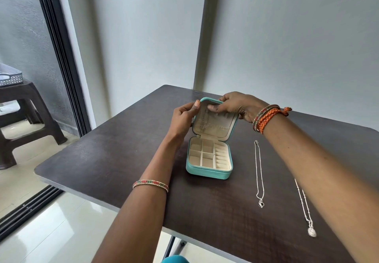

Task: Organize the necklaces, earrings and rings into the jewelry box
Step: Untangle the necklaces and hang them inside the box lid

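A small teal jewelry box [208,172] stands open in the middle of the dark table [123,160], its cream compartments bare. A thin chain necklace [203,121] hangs inside the upright lid. My left hand [184,117] grips the lid's left edge, thumb on the rim. My right hand [235,105] holds the lid's top edge, with the thumb pressing inside near the chain's top. Two silver necklaces lie to the right of the box: one with a small heart pendant [259,172], one with an oval pendant [307,215], partly hidden under my right forearm.
The table sits in a wall corner; its left and front edges drop to a tiled floor. A dark plastic stool [26,117] with a patterned tray stands at far left by a sliding door frame. No earrings or rings are in view.
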